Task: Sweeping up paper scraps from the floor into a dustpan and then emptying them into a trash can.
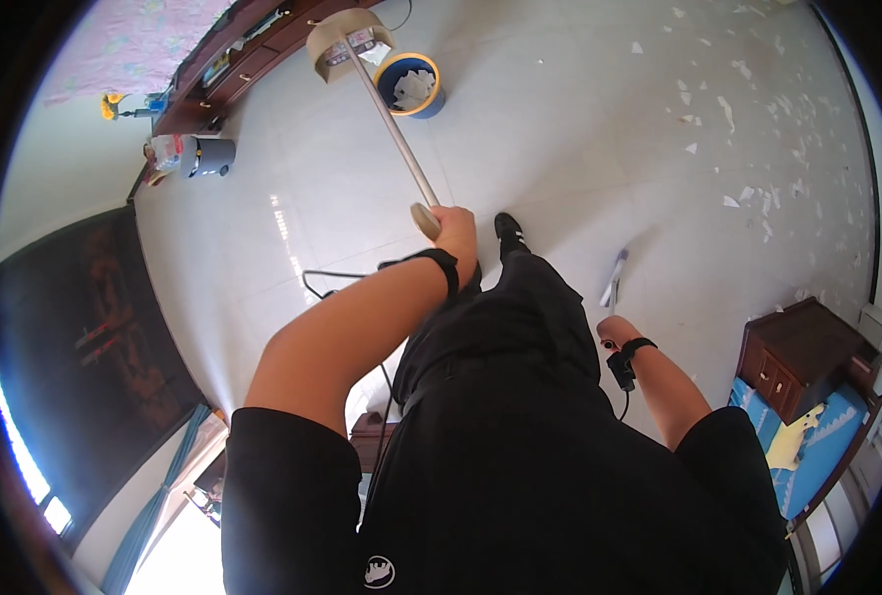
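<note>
My left hand (455,234) is closed around the long pale handle of a beige dustpan (326,42). The handle reaches away to the far left, and some printed and white scraps show in the pan. Beside the pan, partly behind it, stands a blue bin (431,104) with a yellow rim, holding crumpled white paper (414,89). On the right, my right hand (616,330) is closed around a thin pale handle. Past that hand shows a narrow white and purple end, which looks like a broom head (615,275).
White paper scraps (748,193) are scattered over the pale tiled floor (550,129) at the right. A dark wooden cabinet (803,347) stands at the right, a grey bin (209,157) at the left. Dark wooden drawers (247,74) line the far left, near a pink cover (133,40).
</note>
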A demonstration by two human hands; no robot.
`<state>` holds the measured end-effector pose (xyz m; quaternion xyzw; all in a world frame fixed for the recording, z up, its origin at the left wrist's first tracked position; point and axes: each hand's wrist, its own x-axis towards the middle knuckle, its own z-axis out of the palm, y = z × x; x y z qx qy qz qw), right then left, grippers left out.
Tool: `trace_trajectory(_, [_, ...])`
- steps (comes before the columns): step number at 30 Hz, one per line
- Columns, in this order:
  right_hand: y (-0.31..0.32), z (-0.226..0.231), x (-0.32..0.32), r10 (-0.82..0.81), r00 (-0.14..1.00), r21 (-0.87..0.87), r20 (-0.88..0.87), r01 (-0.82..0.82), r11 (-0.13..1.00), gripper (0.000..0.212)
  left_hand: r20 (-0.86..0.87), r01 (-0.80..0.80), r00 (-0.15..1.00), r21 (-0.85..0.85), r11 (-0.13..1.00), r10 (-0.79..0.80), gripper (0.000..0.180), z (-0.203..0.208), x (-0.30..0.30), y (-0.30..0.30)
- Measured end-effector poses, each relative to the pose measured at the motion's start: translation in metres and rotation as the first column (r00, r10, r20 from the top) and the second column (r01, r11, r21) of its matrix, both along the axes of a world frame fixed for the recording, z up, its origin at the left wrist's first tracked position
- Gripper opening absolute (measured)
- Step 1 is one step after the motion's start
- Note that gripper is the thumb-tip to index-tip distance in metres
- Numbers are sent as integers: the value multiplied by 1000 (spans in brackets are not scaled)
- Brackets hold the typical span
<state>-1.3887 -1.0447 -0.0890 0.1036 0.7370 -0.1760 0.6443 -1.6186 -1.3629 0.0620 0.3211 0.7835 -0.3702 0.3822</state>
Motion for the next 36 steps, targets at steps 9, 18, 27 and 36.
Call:
trace_trajectory(9, [-7,-9,-9,34,998,82,59,-39,996,15,-33,-131,991,67,989,133,16,-79,31,-17])
trace_trajectory(18, [5,-15,5,219,971,-61,-95,-225,972,11,-21,-91,995,143,986,95,22,13,-38,3])
trace_trajectory(27, [-7,1,-28,71,994,82,87,-78,994,15,-102,-308,926,347,886,362,17,49,-60,-65])
trace_trajectory(36, [81,100,-85,-449,889,288,-95,456,842,34,-99,-639,499,629,443,861,22,188,-69,-144])
